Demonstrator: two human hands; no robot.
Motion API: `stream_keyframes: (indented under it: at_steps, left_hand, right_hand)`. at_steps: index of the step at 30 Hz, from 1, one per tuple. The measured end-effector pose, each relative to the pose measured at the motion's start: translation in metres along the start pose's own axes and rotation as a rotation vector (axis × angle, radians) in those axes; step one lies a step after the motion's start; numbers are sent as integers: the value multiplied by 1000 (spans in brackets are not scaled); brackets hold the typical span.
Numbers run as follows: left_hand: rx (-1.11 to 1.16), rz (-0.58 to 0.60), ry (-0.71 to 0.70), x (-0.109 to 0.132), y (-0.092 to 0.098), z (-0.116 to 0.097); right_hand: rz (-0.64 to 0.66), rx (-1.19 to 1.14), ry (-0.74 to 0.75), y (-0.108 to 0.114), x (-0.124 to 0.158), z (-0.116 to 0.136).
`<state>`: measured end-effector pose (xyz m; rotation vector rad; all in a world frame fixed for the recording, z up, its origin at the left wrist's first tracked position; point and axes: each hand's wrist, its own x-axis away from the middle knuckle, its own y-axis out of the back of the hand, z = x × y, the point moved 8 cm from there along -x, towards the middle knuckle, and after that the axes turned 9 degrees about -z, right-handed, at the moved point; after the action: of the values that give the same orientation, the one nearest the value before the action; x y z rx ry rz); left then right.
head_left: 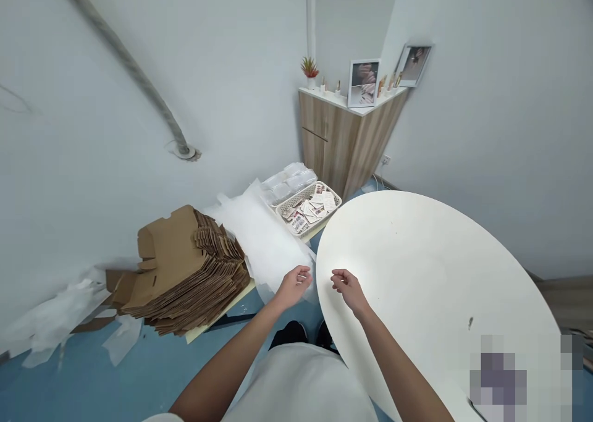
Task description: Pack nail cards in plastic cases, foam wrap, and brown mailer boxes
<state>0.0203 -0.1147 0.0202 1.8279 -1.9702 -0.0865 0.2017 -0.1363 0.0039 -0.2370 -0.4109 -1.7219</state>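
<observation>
My left hand [295, 285] hovers in front of my body, just off the left edge of the white round table [430, 255]. Its fingers are loosely bent and apart, with nothing in them. Over the table's left rim is my right hand [348, 289], its fingers half curled and also holding nothing. A gap separates the two hands. Nearest to my left hand is white foam sheeting [264, 236]. Beyond it stands a white plastic basket [309, 209] filled with small printed cards and packets.
To the left rises a tall stack of flat brown cardboard boxes [185, 274]. Clear plastic packs [290, 181] sit behind the basket. A wooden corner cabinet [333, 131] bears picture frames [364, 83], small bottles and a potted plant [309, 70]. The table's lower right is pixelated.
</observation>
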Motion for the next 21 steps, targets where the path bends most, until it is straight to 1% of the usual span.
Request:
stream_keyframes:
  at_steps: [2,6,11,14,17,21]
  left_hand:
    - [-19,-19,12,-12,9,1]
    - [-53,-58,25,-44,25,5]
    - [-146,-92,27,-99,47,13]
    - [-256,-85,-16,-137,60,12]
    - [-369,-21,-77,-172,61,9]
    - [-586,75,-177,-210,49,7]
  right_hand:
    - [38,50,19,-11,-19,3]
    - [48,142,80,-34,-56,13]
    - [22,248,118,-70,-98,27]
    - [-4,317,140,-92,-120,35]
    - [-3,387,102,-113,-136,41]
    - [74,419,-80,-138,-148,41]
